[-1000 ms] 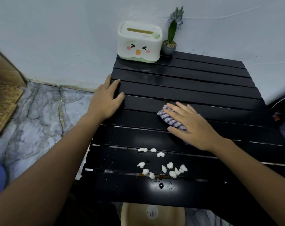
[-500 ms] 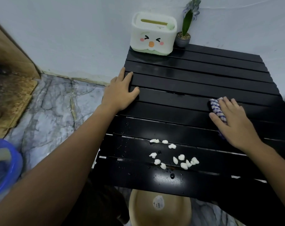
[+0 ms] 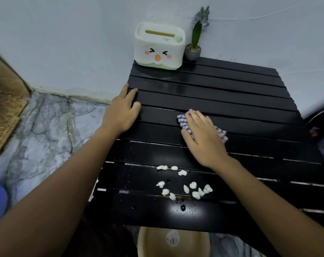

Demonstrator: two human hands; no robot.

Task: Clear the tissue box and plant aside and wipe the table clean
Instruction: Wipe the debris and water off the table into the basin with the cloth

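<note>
Pressing flat, palm down and fingers spread, on a checked cloth [image 3: 183,122] at mid-surface: right hand [image 3: 203,140], holding the cloth pinned against the dark slats rather than gripped. Cloth corners peeking out at the hand's far-left side and at its right side. Just nearward of that hand, toward the wearer and slightly left: a scatter of small white crumbs [image 3: 185,188], with water droplets beside them near the front edge. Likely target of the next stroke, so a pull toward the near edge, with the crumb patch spreading left to right across the slats. Right hand clearly the nearer one. Resting open on the left edge of the black slatted surface [image 3: 231,86], fingers over the slats, holding nothing: left hand [image 3: 120,114], seemingly steadying. Well apart at the far edge, against the wall: tissue box [image 3: 159,46], with the potted plant [image 3: 193,51] just beside it on the right, both already set aside. Below the near edge: a beige basin [image 3: 148,242].
</note>
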